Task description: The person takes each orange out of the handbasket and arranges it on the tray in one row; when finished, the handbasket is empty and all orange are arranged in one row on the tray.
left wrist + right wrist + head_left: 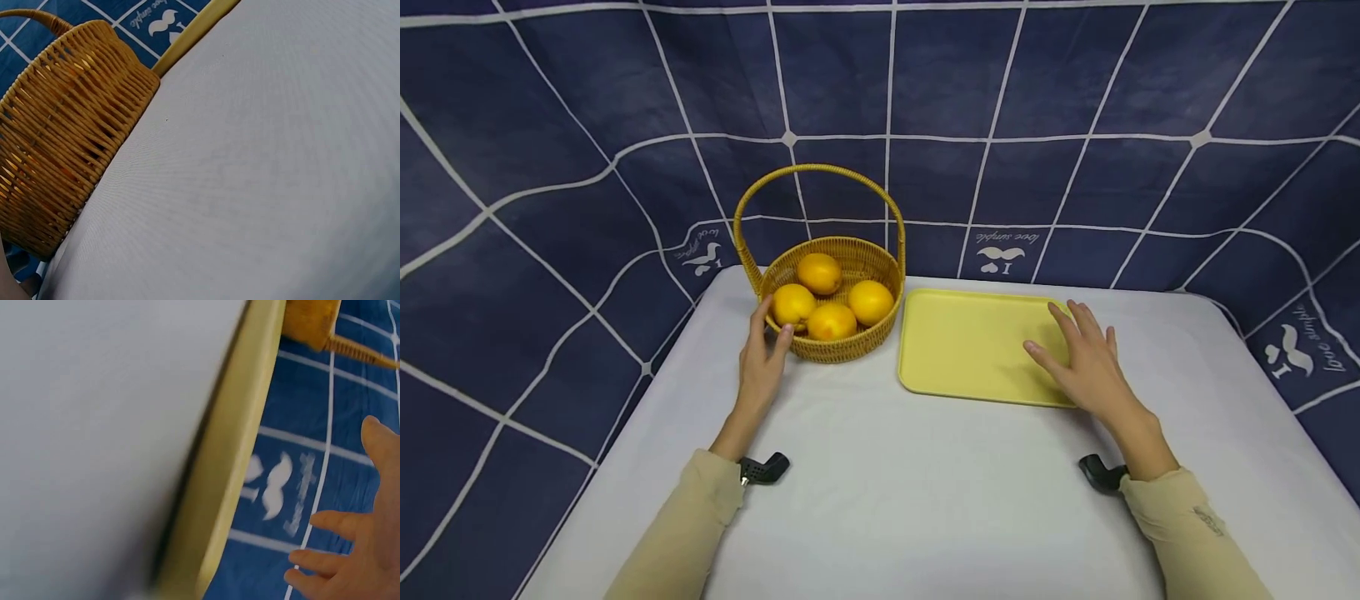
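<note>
A woven wicker basket (pixel 831 348) with a tall arched handle (pixel 820 167) holds several yellow-orange lemons (pixel 871 302). At its left front side is my left hand (pixel 762 367), thumb and fingers extended beside the rim; whether they touch it cannot be told. The left wrist view shows the basket wall (pixel 69 125) close by, with only a bit of the hand at the lower left corner. To the right lies a shallow yellow tray (pixel 970 350) with nothing on it. Over its right end hovers my right hand (pixel 1086 367), its fingers spread and holding nothing.
A white cloth (pixel 917 492) covers the table. Dark blue fabric (pixel 955 92) with white grid lines hangs behind and at both sides. The basket's right side stands close to the tray's left edge. A black device (pixel 765 468) sits at each wrist.
</note>
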Available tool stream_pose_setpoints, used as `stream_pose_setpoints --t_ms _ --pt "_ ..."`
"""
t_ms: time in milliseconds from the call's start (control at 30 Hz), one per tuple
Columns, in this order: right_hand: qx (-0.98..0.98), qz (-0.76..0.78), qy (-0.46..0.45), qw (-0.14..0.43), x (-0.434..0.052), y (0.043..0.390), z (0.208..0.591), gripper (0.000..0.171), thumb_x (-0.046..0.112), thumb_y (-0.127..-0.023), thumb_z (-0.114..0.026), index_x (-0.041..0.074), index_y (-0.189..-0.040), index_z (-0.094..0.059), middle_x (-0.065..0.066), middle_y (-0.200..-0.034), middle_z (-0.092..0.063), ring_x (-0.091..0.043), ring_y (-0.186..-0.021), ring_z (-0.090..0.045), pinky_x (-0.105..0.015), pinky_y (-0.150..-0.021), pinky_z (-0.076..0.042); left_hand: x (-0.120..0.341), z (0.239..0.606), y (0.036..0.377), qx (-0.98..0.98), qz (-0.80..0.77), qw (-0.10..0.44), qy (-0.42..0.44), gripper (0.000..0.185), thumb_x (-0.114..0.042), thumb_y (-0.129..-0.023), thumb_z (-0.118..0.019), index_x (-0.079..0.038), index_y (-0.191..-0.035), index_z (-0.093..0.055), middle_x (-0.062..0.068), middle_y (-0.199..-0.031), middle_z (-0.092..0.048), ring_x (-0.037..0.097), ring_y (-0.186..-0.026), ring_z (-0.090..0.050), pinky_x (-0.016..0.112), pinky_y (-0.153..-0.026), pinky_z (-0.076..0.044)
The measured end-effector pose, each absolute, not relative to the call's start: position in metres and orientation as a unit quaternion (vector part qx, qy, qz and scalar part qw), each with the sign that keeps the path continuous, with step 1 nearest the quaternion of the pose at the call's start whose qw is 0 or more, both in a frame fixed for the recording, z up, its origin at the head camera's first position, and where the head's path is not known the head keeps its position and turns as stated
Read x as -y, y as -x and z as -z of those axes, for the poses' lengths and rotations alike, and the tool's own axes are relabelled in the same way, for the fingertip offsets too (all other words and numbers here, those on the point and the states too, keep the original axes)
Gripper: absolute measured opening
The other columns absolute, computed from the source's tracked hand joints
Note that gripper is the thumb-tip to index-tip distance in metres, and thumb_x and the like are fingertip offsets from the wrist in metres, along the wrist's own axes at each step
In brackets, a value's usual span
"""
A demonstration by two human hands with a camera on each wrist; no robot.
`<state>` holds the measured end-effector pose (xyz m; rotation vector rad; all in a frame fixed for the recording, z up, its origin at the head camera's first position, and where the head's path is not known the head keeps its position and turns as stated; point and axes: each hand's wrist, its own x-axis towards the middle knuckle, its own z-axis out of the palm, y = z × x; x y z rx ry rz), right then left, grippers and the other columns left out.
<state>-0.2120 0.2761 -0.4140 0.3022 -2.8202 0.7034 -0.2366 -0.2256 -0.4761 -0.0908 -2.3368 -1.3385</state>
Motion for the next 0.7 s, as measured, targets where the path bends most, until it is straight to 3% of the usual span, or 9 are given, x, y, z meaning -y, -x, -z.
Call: stream_pose_setpoints --t_ms 200,433,700 --pt "0.954 -0.250 -0.140 0.089 -0.230 0.231 0.399 0.086 0.057 -0.101 -0.062 0.011 -0.166 -0.031 -0.026 -0.171 -0.023 -0.044 -0.161 -0.015 -0.077 -0.125 -0.003 0.223 0.475 0.237 0.842 0.491 0.220 0.035 0.063 -0.040 -0.110 -0.056 -0.035 -0.167 -0.028 -0.004 -0.173 -0.031 0.028 -0.157 -0.034 0.053 -0.128 -0.033" --pt "0.937 -0.290 -0.188 0.048 -0.169 0.248 0.385 0.083 0.047 -0.101 -0.067 0.014 -0.167 -0.029 -0.018 -0.173 -0.024 -0.044 -0.158 -0.026 -0.066 -0.126 -0.026 0.224 0.477 0.236 0.833 0.504 0.224 0.036 0.066 -0.038 -0.109 -0.058 -0.035 -0.167 -0.027 -0.005 -0.173 -0.031 0.028 -0.156 -0.036 0.054 -0.126 -0.035" --pt "0.912 -0.330 -0.234 0.063 -0.116 0.263 0.380 0.075 0.038 -0.101 -0.069 0.009 -0.163 -0.039 -0.016 -0.169 -0.036 -0.036 -0.157 -0.033 -0.057 -0.129 -0.029 0.225 0.476 0.235 0.840 0.495 0.220 0.030 0.065 -0.041 -0.109 -0.056 -0.037 -0.167 -0.027 -0.005 -0.173 -0.030 0.031 -0.155 -0.038 0.054 -0.126 -0.035"
